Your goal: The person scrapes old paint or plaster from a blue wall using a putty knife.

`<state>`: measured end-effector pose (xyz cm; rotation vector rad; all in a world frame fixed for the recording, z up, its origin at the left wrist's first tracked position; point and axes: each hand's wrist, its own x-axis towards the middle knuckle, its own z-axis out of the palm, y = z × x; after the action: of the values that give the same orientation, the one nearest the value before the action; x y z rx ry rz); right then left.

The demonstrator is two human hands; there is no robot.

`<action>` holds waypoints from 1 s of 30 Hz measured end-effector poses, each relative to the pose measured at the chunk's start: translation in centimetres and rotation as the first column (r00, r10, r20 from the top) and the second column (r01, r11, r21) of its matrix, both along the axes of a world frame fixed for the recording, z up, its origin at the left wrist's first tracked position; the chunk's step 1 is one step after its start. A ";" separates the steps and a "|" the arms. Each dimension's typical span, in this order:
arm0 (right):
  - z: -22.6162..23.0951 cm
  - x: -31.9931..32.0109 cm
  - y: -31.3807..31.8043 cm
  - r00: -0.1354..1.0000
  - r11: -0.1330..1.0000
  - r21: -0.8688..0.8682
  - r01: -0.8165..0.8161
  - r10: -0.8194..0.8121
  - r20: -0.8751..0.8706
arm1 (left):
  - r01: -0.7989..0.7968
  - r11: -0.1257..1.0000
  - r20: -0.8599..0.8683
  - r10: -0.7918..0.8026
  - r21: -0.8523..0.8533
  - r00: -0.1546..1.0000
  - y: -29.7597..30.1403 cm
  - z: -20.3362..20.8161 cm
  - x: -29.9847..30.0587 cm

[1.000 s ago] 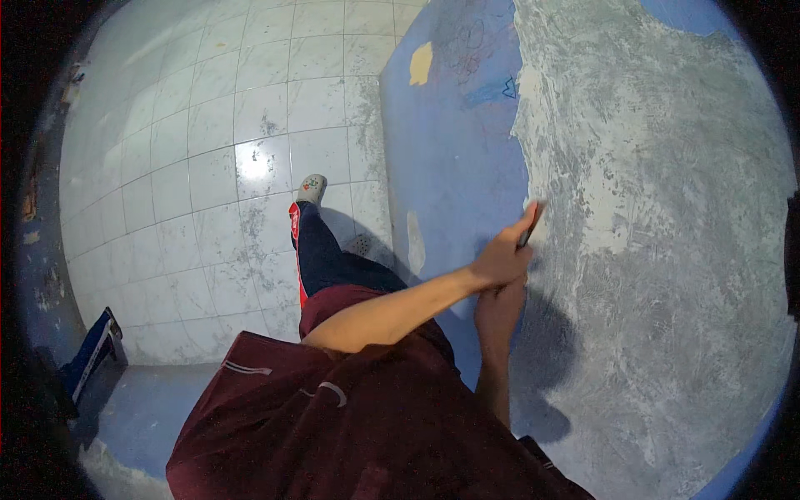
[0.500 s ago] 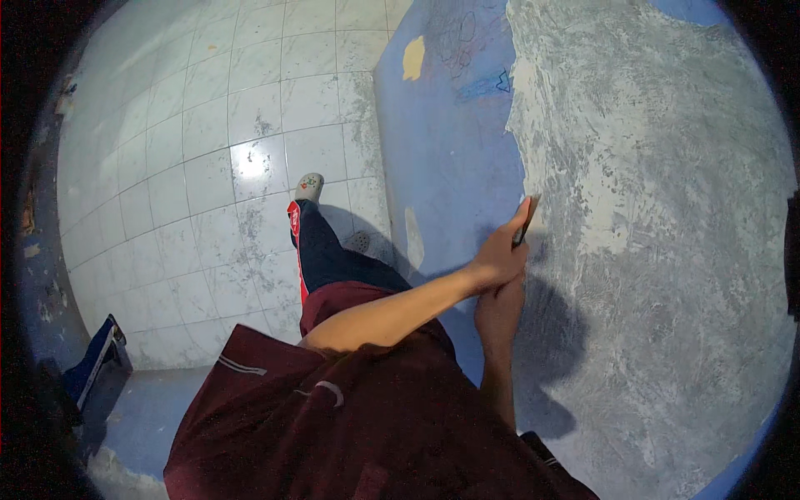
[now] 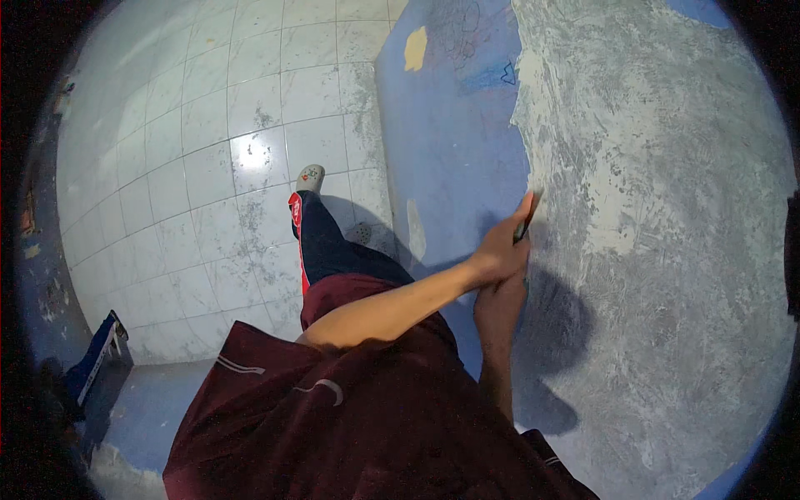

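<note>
My left hand point(image 3: 502, 253) is closed round a thin dark tool point(image 3: 522, 229), held up to the border where blue paint point(image 3: 450, 167) meets the rough grey wall patch point(image 3: 667, 292). My right hand point(image 3: 499, 307) sits just below, its fingers hidden; I can't tell its grip. I judge short strokes, a low angle and even pressure suit this border best.

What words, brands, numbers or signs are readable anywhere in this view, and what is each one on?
No words or numbers can be read clearly.
Red patch on the dark trousers: pale marks, too small to read.
White strip on the blue object at lower left: dark marks, too blurred to read.
Blue-painted wall: a hand-drawn arrow-like outline and loose scribbles, no legible words.
Dark tool in the left hand: no lettering visible.
</note>
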<state>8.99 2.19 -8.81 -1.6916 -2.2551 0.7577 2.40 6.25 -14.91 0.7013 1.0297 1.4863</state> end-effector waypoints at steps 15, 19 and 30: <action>-1.1 -1.4 1.8 0.995 0.998 -0.035 -0.043 0.046 0.092 | 0.020 0.999 0.128 -0.015 -0.037 0.992 1.6 -0.6 -2.0; 0.2 -1.4 0.7 0.996 0.991 0.124 -0.048 0.056 -0.066 | -0.151 0.984 -0.097 0.161 0.098 0.982 1.7 -0.7 -0.2; 1.3 -3.2 1.8 0.999 0.990 -0.140 0.031 -0.027 0.029 | -0.066 0.998 -0.002 0.066 0.012 0.998 1.8 -1.1 -1.3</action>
<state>5.82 3.95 -7.51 -1.8033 -2.2374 0.9121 1.08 8.04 -16.04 0.6841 1.0553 1.5496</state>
